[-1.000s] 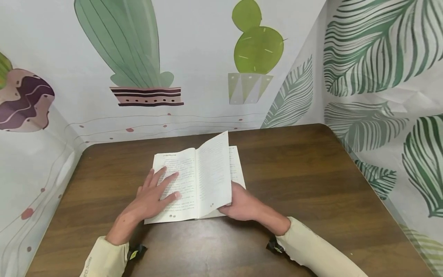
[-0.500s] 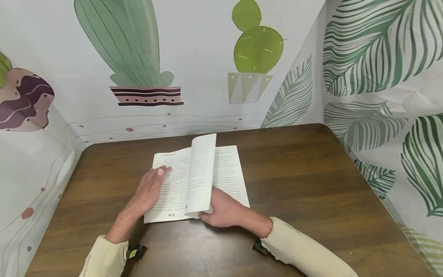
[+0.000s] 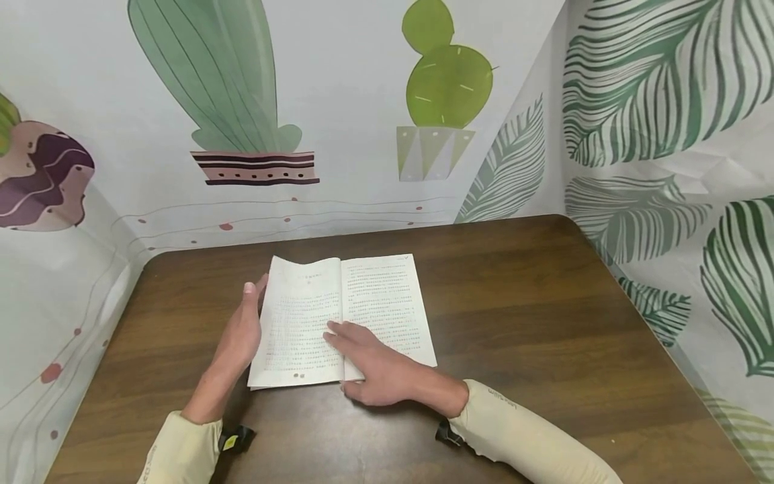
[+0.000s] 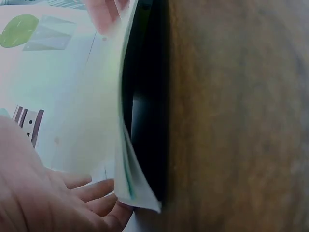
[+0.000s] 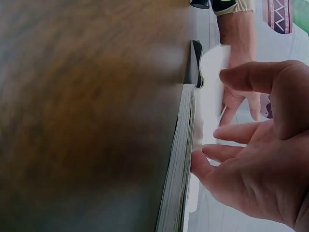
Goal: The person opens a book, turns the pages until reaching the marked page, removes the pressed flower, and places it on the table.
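Note:
An open book [image 3: 381,289] with printed text lies on the table, its left page lifting a little at the top outer corner. Along that page's outer edge is my left hand [image 3: 240,333], thumb up and fingers extended. The left wrist view has this hand [image 4: 53,198] with fingertips right at the lower corner of the pages [image 4: 121,145]. My right hand [image 3: 381,370] reaches across the spine, its fingers spread onto the left page. In the right wrist view the stacked page edges [image 5: 178,169] show below the right hand [image 5: 260,150], which pinches nothing.
The brown wooden table [image 3: 514,323] extends around the book on every side. Behind it stands a wall [image 3: 357,81] printed with cacti, and leaf patterns cover the right wall [image 3: 665,134]. Black straps [image 3: 238,439] sit at both wrists by the pale sleeves.
The right hand has carried a raised page leftward over the spine and laid it down, then let it go. The left hand has slid off the page to its outer edge.

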`<state>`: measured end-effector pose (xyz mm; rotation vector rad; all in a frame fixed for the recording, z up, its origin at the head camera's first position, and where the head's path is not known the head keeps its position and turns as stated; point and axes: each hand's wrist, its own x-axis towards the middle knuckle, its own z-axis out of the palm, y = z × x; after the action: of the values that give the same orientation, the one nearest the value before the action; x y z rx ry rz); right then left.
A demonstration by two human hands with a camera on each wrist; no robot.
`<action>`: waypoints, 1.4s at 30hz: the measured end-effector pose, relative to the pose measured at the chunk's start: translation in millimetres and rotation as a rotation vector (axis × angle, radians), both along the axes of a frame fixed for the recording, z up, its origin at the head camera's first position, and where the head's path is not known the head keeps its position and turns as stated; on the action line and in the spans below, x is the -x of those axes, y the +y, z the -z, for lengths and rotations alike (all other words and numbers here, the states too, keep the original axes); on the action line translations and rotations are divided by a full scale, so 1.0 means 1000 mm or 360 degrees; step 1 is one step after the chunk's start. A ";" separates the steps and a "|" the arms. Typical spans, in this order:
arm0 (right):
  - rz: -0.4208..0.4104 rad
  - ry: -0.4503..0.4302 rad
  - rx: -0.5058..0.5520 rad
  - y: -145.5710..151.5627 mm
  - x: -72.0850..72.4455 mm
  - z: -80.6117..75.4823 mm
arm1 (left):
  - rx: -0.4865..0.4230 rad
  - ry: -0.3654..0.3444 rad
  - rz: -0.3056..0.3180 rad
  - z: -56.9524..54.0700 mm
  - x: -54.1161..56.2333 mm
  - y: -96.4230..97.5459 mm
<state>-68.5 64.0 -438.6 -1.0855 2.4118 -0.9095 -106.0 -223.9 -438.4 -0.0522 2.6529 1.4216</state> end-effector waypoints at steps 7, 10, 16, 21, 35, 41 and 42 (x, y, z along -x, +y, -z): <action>-0.0070 0.0064 -0.0064 0.001 0.000 0.004 | 0.0423 0.0133 0.0187 0.007 -0.002 0.007; -0.0072 0.0081 -0.0076 0.002 0.000 0.003 | 0.0566 0.0169 0.0339 0.014 -0.004 0.010; -0.0026 0.0071 -0.0103 0.005 0.003 0.001 | 0.0756 0.0163 0.0556 0.017 -0.011 0.010; 0.0130 0.0260 -0.0281 0.010 0.011 -0.005 | 0.0790 0.0093 0.0592 0.017 -0.010 0.009; -0.0118 0.0899 -0.0597 0.014 0.009 -0.008 | 0.0799 0.0068 0.0581 0.012 -0.010 0.010; -0.0244 0.1121 -0.0467 0.023 0.007 -0.007 | 0.0800 0.0088 0.0579 0.012 -0.011 0.010; -0.0238 0.1129 -0.0429 0.025 0.006 -0.007 | 0.0799 0.0091 0.0580 0.013 -0.011 0.010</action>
<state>-74.7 89.2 -431.5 -1.6494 2.8140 -0.1316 -94.5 -213.7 -451.0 0.4044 2.8040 0.6437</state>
